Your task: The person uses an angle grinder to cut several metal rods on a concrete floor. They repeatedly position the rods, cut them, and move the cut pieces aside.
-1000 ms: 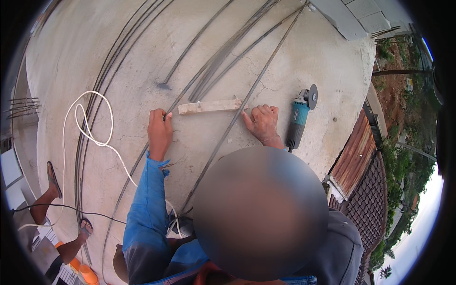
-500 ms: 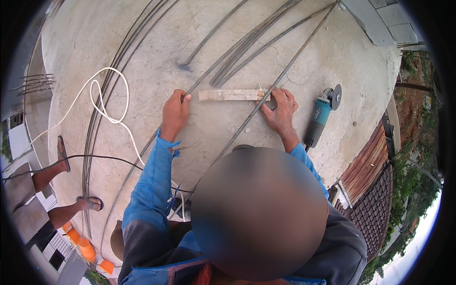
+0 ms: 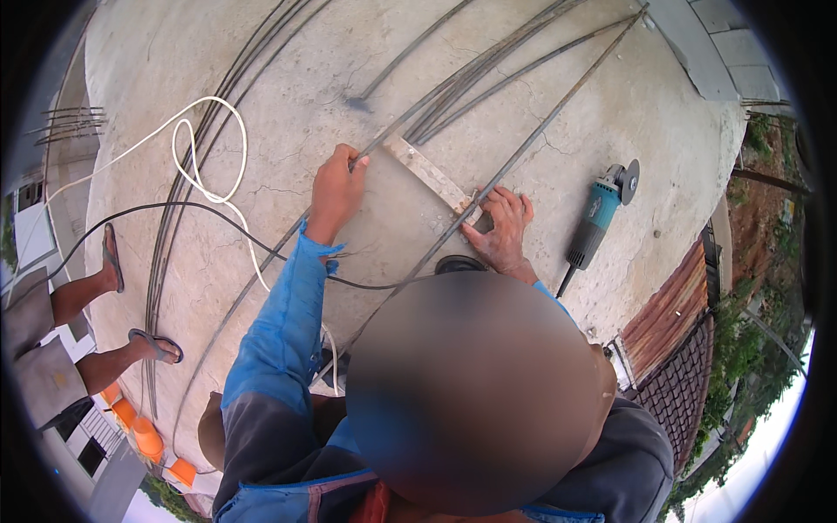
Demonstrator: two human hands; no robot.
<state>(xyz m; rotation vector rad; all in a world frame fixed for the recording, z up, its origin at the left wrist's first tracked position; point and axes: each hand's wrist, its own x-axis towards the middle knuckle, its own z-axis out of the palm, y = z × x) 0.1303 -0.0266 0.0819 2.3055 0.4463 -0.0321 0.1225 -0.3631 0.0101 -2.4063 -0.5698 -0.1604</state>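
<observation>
Daylight falls on a pale concrete slab (image 3: 602, 122) (finely cracked), grey blocks (image 3: 741, 52) at its far right corner; beyond the right edge lie a rusty corrugated roof (image 3: 667, 301), a dark tiled roof (image 3: 671, 383), green trees (image 3: 735, 357) and bright sky (image 3: 767, 436)

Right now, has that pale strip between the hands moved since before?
Yes. Judged against the grinder, the pale strip has turned: its right end has swung toward the picture's lower edge.
</observation>
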